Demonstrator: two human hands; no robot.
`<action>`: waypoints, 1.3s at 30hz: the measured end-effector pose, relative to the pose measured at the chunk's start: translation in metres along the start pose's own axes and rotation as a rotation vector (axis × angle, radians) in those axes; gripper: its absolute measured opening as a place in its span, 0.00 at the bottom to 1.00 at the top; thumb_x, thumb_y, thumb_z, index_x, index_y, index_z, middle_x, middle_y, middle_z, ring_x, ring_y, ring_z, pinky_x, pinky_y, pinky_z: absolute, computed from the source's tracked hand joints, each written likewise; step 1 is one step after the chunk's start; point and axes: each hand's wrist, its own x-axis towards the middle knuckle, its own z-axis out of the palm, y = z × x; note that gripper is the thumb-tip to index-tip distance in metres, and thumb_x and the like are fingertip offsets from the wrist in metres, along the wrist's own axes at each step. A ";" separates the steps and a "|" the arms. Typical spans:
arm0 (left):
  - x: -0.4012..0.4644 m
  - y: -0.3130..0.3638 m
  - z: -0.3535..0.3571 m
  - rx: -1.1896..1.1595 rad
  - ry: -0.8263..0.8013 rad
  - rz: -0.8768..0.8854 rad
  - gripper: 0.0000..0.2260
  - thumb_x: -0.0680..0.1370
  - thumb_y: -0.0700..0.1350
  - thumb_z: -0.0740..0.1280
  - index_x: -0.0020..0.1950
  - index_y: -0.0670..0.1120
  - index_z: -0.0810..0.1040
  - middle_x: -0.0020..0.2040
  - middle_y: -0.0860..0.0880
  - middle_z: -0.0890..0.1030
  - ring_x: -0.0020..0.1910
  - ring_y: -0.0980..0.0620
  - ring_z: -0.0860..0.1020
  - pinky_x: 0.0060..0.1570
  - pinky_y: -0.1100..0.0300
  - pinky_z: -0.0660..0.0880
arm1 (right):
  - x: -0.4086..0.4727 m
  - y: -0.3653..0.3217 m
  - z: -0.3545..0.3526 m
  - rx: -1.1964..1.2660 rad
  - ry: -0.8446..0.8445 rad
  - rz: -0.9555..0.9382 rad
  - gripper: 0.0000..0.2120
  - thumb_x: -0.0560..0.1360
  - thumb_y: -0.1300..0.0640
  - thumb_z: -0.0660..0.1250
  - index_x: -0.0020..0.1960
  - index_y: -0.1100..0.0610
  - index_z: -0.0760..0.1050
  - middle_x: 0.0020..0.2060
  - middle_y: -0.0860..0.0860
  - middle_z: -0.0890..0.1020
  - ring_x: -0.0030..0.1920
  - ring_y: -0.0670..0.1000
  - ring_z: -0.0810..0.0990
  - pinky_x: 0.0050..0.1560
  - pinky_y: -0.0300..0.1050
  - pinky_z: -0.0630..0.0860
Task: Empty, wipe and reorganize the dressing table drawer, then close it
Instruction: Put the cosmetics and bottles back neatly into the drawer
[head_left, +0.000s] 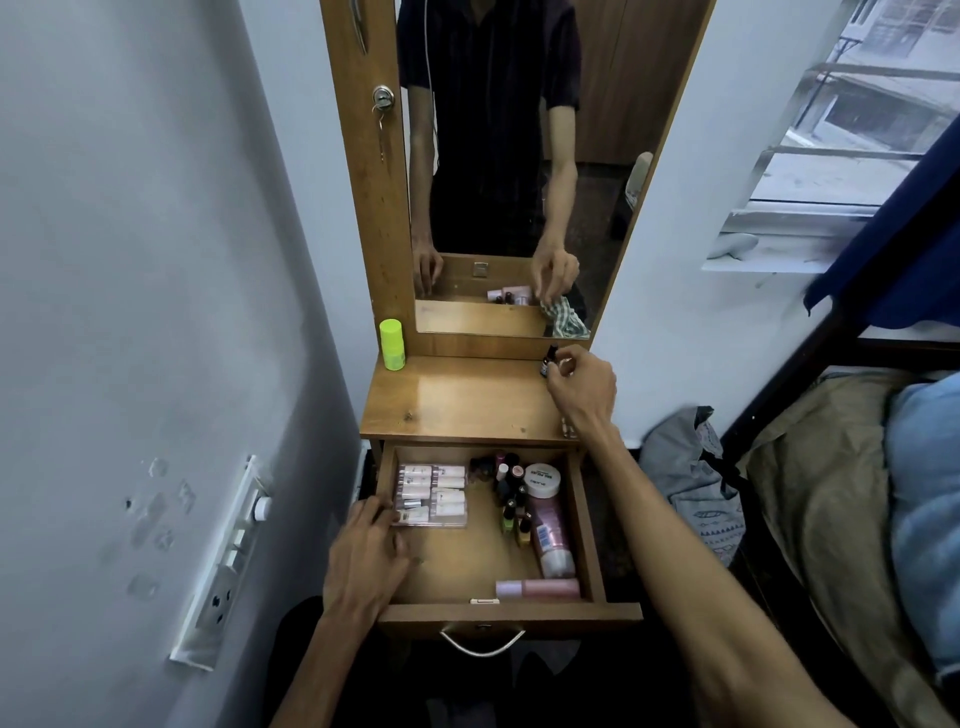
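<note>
While our right hand (579, 387) pinches a small dark bottle (548, 360) on the tabletop, our left hand (366, 558), fingers loose, rests just left of the drawer's (511, 612) pale tubes (431, 493).

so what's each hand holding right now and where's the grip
Right hand pinches a small dark bottle near its top. Left hand rests on the drawer's left edge, holding nothing.

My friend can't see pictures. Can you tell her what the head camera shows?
A person's right hand holds a small dark bottle over the wooden dressing table top, while the left hand rests on the open drawer full of cosmetics. A neon-green bottle stands by the mirror.
</note>
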 end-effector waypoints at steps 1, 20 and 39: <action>0.000 0.001 0.000 0.000 0.003 0.000 0.12 0.72 0.42 0.69 0.55 0.44 0.84 0.57 0.51 0.79 0.57 0.53 0.76 0.48 0.57 0.80 | 0.010 0.000 0.004 -0.025 -0.018 0.019 0.11 0.74 0.54 0.71 0.55 0.55 0.84 0.43 0.52 0.86 0.46 0.55 0.83 0.49 0.46 0.78; 0.003 0.001 -0.002 0.012 0.015 -0.001 0.12 0.70 0.41 0.69 0.53 0.42 0.83 0.55 0.51 0.79 0.54 0.52 0.76 0.44 0.55 0.80 | -0.051 -0.024 -0.010 0.128 -0.115 -0.090 0.05 0.73 0.53 0.74 0.46 0.54 0.86 0.35 0.41 0.83 0.35 0.37 0.80 0.38 0.27 0.73; 0.001 0.002 -0.001 0.019 0.001 -0.026 0.12 0.72 0.42 0.68 0.53 0.44 0.84 0.57 0.52 0.78 0.56 0.53 0.76 0.49 0.56 0.80 | -0.194 0.027 -0.010 -0.332 -0.538 -0.125 0.09 0.72 0.49 0.69 0.48 0.49 0.84 0.41 0.46 0.85 0.42 0.47 0.82 0.30 0.29 0.57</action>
